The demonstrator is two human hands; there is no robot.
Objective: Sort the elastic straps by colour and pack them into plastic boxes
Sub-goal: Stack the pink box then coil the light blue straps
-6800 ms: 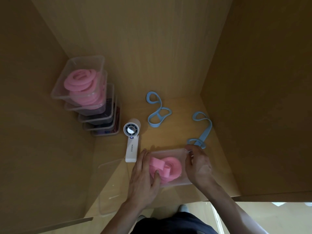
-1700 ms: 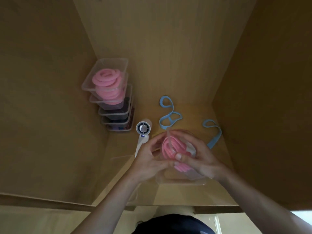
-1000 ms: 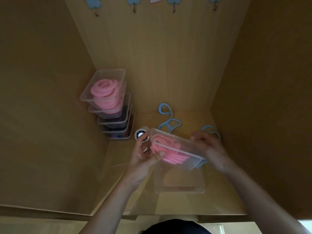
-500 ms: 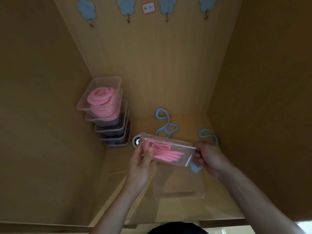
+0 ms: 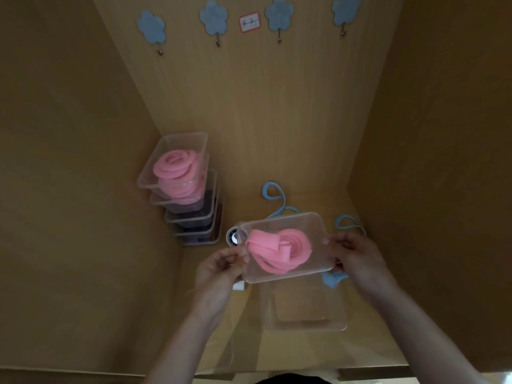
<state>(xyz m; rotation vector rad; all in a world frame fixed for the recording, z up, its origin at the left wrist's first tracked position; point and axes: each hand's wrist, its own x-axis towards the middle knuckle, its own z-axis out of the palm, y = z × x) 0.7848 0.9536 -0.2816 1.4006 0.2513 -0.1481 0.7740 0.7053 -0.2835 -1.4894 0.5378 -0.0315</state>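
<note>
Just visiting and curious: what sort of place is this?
Probably a wooden storage cubby or locker, perhaps in a nursery: plain wooden back wall, blue flower-shaped wall hooks, and a stack of clear plastic boxes.

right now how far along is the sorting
Done: stacked clear plastic boxes, top two holding coiled pink straps. In hand: left hand and right hand grip a clear box with a pink strap. Left: two blue elastic straps on the shelf, one empty clear box.

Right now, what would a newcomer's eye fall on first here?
A clear box with a coiled pink strap is held up at centre, the left hand and right hand gripping its ends. At back left stands a stack of boxes, pink on top; blue straps lie behind the box.
</note>
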